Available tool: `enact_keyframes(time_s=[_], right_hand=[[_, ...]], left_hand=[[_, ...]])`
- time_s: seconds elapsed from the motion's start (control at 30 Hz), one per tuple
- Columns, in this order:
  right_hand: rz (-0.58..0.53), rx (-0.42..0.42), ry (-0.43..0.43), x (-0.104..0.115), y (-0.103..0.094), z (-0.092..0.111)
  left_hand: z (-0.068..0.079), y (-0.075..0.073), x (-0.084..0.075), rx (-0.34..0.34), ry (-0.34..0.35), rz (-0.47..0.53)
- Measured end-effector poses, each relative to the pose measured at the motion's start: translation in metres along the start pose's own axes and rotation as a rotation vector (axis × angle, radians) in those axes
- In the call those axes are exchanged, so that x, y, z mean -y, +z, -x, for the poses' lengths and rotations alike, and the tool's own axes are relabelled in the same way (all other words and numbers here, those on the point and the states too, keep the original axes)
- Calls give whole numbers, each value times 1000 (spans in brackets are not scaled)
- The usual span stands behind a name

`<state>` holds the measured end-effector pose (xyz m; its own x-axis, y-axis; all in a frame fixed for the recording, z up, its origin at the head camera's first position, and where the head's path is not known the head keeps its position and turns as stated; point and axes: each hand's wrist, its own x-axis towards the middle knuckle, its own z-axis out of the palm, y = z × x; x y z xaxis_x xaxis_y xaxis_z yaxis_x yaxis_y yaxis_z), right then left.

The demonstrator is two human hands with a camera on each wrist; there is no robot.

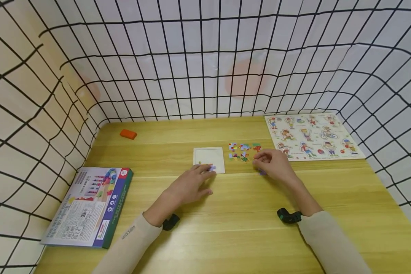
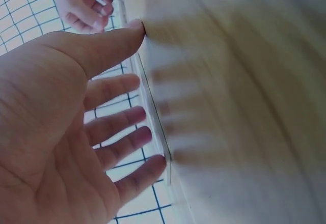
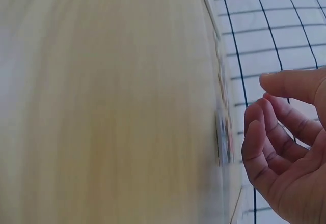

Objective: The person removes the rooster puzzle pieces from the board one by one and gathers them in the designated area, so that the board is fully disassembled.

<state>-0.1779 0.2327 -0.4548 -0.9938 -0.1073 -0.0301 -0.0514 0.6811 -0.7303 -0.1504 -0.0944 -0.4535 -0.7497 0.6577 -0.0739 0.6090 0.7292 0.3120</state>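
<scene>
A small square puzzle tray (image 1: 209,155) lies at mid-table, with colourful pieces along its near edge. Over that edge my left hand (image 1: 193,184) reaches with fingers spread, fingertips right at the tray; the left wrist view shows the hand (image 2: 66,117) relaxed and holding nothing. To the tray's right, several jigsaw pieces (image 1: 244,146) lie in rows. My right hand (image 1: 275,165) hovers at their right end, partly covering a purple-blue piece (image 1: 262,172). In the right wrist view the hand (image 3: 290,137) has loosely bent fingers, a small gap below the thumb, and nothing visible between them.
A board with pictures of children (image 1: 311,137) lies at the back right. On the left is a flat box (image 1: 85,205) with a purple and green edge. An orange block (image 1: 128,134) sits at the back left. Black wire mesh (image 1: 205,76) surrounds the table (image 1: 233,236).
</scene>
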Motion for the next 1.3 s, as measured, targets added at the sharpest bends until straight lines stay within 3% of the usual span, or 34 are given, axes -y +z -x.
enact_keyframes(time_s=[0.27,0.7,1.0,1.3], right_hand=[[-59,27,-48,23,26,-15],[-123,95,-63,52,68,-25],[-158,127,-72,60,75,-26],[-167,161,-118,65,82,-28]], left_hand=[[11,-3,9,-9,-18,-19],[20,-6,17,64,-30,-29],[14,-8,11,65,-38,-31],[13,-14,7,89,-87,-7]])
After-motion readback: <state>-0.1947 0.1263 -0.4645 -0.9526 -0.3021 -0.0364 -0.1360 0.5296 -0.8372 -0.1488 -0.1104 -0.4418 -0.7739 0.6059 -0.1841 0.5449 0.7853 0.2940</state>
